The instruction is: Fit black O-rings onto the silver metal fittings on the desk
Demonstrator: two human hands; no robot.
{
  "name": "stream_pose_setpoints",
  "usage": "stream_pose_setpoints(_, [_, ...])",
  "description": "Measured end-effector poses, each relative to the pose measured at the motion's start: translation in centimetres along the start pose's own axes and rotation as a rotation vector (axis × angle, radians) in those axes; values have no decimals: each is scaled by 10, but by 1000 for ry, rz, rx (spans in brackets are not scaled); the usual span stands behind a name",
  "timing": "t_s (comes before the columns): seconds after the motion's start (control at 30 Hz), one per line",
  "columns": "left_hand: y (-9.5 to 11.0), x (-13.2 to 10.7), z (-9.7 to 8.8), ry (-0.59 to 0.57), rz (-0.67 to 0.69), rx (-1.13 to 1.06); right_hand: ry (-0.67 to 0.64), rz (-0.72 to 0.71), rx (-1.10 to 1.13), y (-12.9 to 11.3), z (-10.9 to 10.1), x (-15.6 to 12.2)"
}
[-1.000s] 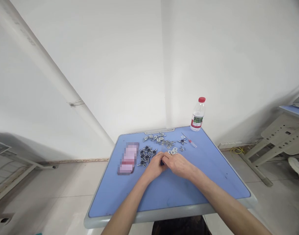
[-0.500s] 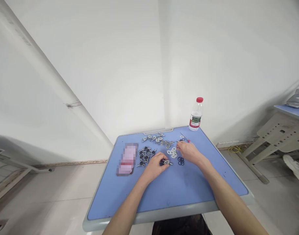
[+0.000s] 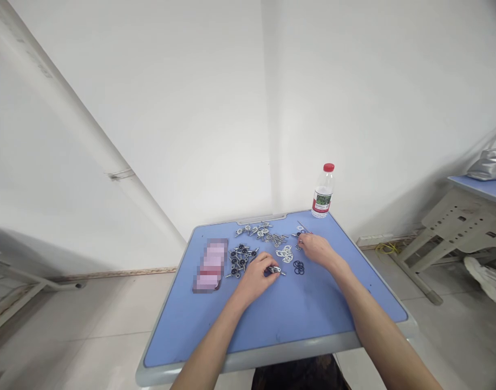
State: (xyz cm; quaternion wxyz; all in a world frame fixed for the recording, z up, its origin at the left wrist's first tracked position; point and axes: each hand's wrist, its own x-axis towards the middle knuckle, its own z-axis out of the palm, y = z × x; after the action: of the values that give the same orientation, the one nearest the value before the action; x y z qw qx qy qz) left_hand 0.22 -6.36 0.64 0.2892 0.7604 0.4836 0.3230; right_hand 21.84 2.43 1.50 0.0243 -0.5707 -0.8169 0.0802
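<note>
My left hand [image 3: 256,275] is closed around a small metal fitting [image 3: 277,270] with a black part, just above the table. Its fingers partly cover the fitting. My right hand [image 3: 316,250] is at the right side, fingertips together and low over a few tiny metal pieces [image 3: 299,247]. Whatever those fingertips pinch is too small to make out. Between the hands lie white flat gaskets [image 3: 285,253] and, nearer me, a cluster of black rubber rings [image 3: 299,267]. Left of my left hand are several metal fittings with black discs [image 3: 242,261].
More bare metal fittings [image 3: 262,232] lie toward the back of the blue table [image 3: 297,319]. A blurred pink phone-shaped item [image 3: 211,265] rests at the left. A red-capped water bottle [image 3: 322,196] stands at the back right corner, near a thin red-handled tool [image 3: 304,227].
My right hand has drawn slightly to the right, uncovering tiny metal pieces beside its fingertips. My left hand keeps its place and its hold, while the fitting appears slightly turned.
</note>
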Motion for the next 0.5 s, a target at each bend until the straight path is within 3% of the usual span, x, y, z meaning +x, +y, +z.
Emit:
stream_pose_setpoints(0.33, [1, 0, -4, 32, 37, 72, 79, -33, 30, -4, -4, -6])
stream_pose_setpoints(0.5, [-4, 4, -8, 72, 0, -28, 139, -154, 139, -15, -6, -11])
